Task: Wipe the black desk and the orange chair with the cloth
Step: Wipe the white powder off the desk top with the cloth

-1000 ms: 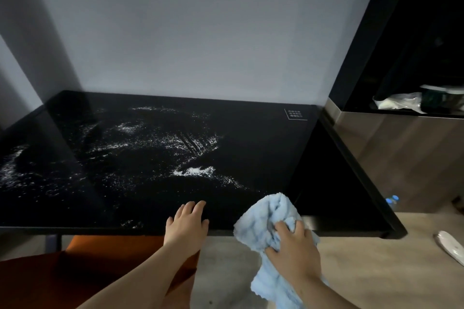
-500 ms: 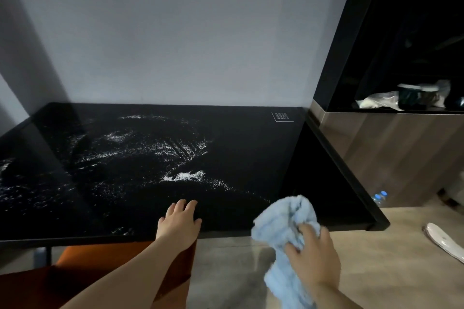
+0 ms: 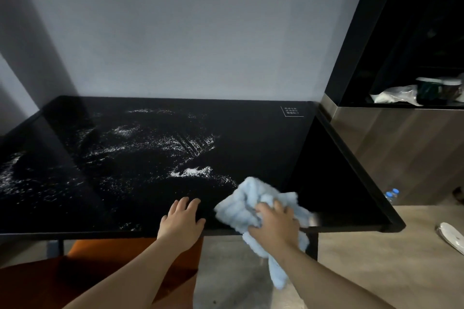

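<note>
Two hands work at the near edge of the black desk (image 3: 251, 138). Fingers straight, the left hand (image 3: 181, 224) lies flat on it. Fingers curled, the right hand (image 3: 273, 227) grips the bunched blue cloth (image 3: 247, 204), whose long axis runs from the desktop down over the edge, its tail hanging floorward. Below left stands the orange chair (image 3: 100, 266).

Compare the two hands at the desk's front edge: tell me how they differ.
The left hand lies flat with fingers spread, holding nothing; the right hand grips the blue cloth bunched under it. The left hand rests bare on the black desk; the right hand presses cloth between itself and the desk. The left hand sits nearer the white residue, above the orange chair; the right hand lies nearer the desk's cleaner side. Both are at the front edge.
</note>
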Demonstrator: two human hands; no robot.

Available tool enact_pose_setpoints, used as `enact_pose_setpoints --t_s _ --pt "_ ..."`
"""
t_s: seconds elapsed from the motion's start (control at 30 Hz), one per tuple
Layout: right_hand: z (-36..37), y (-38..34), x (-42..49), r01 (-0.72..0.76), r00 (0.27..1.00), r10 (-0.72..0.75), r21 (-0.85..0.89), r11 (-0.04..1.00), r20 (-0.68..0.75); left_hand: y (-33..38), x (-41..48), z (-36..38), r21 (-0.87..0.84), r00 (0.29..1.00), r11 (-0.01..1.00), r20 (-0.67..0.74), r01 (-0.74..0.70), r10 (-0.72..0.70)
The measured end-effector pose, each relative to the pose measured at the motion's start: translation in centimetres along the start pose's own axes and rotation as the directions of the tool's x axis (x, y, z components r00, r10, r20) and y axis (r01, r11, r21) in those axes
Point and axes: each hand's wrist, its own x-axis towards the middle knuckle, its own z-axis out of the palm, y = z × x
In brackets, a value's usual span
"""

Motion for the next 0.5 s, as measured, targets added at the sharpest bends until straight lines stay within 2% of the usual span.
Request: enact_pose_setpoints --t_s 0.03,0.07,0.13,0.2,0.27,0.33,0.4,0.43,0.5 --pt "-0.4 -0.5 0.1 0.053 0.999 -0.052 0.061 0.997 -0.014 -0.2 0.0 0.0 0.008 1.0 1.0 -0.006 0.005 -0.005" --pt "-1.3 -0.5 0.3 0.049 0.998 -0.044 0.134 0.99 -0.042 -0.3 0.0 0.0 0.012 1.0 1.0 -0.011 0.007 -0.007" --pt "-3.4 1.0 1.6 -0.06 0.985 0.102 0.281 0.958 -0.137 -0.6 0.3 -0.2 0.011 1.0 1.0 -0.016 0.007 -0.006" --pt "-5.1 4.0 3.2 -0.181 0.938 0.266 0.34 0.923 -0.224 -0.8 0.5 -0.2 0.011 1.0 1.0 -0.01 0.011 -0.011" --pt "-6.0 7.6 4.5 -0.316 0.903 0.374 0.263 0.912 -0.211 -1.0 0.9 -0.1 0.021 1.0 1.0 -0.003 0.022 -0.022" --pt "-4.7 10.1 5.5 -0.412 0.908 0.418 0.112 0.904 -0.03 -0.9 1.2 0.2 0.034 0.999 0.999 -0.002 0.037 -0.037" --pt "-1.8 9.8 5.1 -0.419 0.905 0.415 0.023 0.908 0.092 -0.5 1.4 0.5 0.024 0.998 0.998 -0.024 0.06 -0.06" --pt "-0.3 8.8 4.6 -0.372 0.928 0.372 -0.012 0.928 0.03 -0.2 1.5 0.6 0.014 0.996 0.997 -0.048 0.076 -0.075" --pt "1.4 6.2 3.0 -0.147 0.976 0.145 -0.003 0.989 -0.165 0.1 1.7 0.5 0.029 0.99 0.994 -0.101 0.106 -0.102"
